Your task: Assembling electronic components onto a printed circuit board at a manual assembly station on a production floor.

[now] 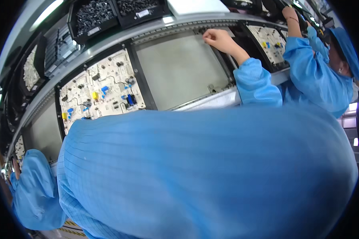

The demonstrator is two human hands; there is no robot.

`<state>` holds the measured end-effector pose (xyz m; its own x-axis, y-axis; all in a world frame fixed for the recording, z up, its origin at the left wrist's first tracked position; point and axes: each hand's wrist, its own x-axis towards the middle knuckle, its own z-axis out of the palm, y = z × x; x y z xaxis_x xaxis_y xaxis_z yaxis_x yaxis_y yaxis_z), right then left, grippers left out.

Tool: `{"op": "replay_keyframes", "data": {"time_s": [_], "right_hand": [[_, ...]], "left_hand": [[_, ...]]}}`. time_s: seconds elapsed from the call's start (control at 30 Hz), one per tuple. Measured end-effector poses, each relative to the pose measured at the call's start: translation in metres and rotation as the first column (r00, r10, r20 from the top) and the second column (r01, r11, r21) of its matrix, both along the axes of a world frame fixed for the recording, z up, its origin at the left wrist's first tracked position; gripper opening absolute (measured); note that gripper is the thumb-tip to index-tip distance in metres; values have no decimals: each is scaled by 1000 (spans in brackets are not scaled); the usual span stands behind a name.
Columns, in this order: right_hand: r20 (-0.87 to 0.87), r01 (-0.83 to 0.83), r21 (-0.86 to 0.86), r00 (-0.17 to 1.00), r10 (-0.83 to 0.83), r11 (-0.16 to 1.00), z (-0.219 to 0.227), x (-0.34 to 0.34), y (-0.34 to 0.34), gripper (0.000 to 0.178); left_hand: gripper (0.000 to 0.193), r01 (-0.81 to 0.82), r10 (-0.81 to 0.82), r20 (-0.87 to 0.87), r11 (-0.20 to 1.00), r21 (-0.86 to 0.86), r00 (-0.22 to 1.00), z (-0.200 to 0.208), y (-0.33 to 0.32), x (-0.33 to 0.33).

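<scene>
Slantwise, circuit board (103, 81), visible long axis rising rightward, partly covered

Circuit board (107, 81), left of centre: lower edge hidden by part-blurred blue garment (211, 171), bottom; wearer's hands out of sight

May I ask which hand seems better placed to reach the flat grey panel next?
Probably the right hand: its curled fingers are near the upper right corner of the flat grey panel, while the left hand is not visible.
</scene>
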<state>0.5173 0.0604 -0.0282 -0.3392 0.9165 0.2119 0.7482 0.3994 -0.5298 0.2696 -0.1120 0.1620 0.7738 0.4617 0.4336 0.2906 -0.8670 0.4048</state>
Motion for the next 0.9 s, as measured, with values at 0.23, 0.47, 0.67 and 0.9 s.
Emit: {"op": "replay_keyframes", "data": {"time_s": [0.23,0.47,0.67,0.9], "right_hand": [[41,-93,27,995,92,995,-9,-5,4,19],[42,36,147,998,-42,988,-1,29,0,18],[202,236,313,930,-307,920,31,43,-47,15],[395,367,329,783,-480,870,29,97,-94,11]], "left_hand": [[11,176,-163,73,957,-233,984,20,-37,36],[13,285,-296,49,842,-458,954,40,-63,54],[15,263,-331,-2,752,-605,944,59,-76,40],[13,228,-164,167,816,-531,972,-54,-13,20]]}}
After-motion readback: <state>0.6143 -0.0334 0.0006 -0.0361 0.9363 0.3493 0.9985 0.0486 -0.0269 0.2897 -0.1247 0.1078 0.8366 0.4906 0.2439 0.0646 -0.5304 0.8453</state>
